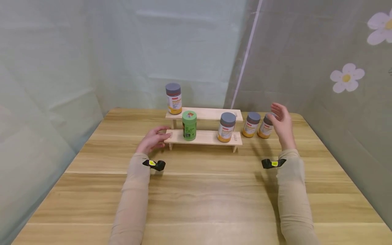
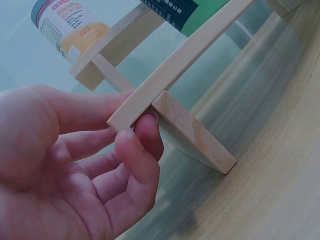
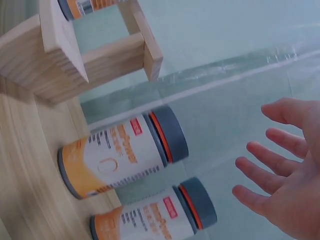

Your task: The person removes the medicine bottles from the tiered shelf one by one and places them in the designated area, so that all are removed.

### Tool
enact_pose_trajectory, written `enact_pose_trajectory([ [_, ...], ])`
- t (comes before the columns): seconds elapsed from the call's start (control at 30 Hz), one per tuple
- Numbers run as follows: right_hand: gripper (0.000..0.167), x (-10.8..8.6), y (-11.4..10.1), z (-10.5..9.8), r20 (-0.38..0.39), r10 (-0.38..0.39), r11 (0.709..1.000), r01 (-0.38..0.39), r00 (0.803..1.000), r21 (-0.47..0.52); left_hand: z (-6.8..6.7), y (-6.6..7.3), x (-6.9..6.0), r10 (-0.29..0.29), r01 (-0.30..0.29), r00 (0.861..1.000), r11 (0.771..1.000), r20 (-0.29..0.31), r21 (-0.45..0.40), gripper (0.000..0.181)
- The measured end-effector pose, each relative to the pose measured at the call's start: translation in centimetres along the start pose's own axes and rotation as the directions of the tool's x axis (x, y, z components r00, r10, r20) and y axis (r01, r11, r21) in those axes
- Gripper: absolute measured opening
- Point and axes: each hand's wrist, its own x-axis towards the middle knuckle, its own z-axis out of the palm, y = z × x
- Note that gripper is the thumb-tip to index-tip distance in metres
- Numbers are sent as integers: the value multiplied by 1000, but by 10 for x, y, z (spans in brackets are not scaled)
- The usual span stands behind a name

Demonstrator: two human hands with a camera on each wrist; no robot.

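Note:
A two-tier wooden shelf point(image 1: 203, 136) stands toward the table's back. My left hand point(image 1: 153, 139) grips the left end of its lower board point(image 2: 170, 70), thumb and fingers around the edge. On that board are a green jar point(image 1: 189, 126) at the left and a grey-lidded jar point(image 1: 226, 127) at the right. Another grey-lidded jar point(image 1: 174, 98) is on the upper tier's left end. Two more, a nearer one point(image 1: 251, 125) and an outer one point(image 1: 265, 126), stand on the table right of the shelf. Beside their lids my right hand point(image 1: 282, 126) hovers, fingers spread, holding nothing.
The wooden table point(image 1: 196, 190) extends in front of the shelf. Pale cloth point(image 1: 190, 41) hangs behind the table, and a grey curtain with white flowers point(image 1: 347, 78) hangs at the right.

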Motion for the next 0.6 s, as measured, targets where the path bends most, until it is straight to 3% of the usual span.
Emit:
enact_pose_trajectory([
  [0.27,50,6,-18,14,81,-25,1000,25,996,0,1,-2,1,15,-15,1000,1000,-5,7,56],
  [0.6,54,6,-35,38,238,-46,999,48,970,-6,1,-4,3,24,-24,1000,999,-5,-22,56],
])
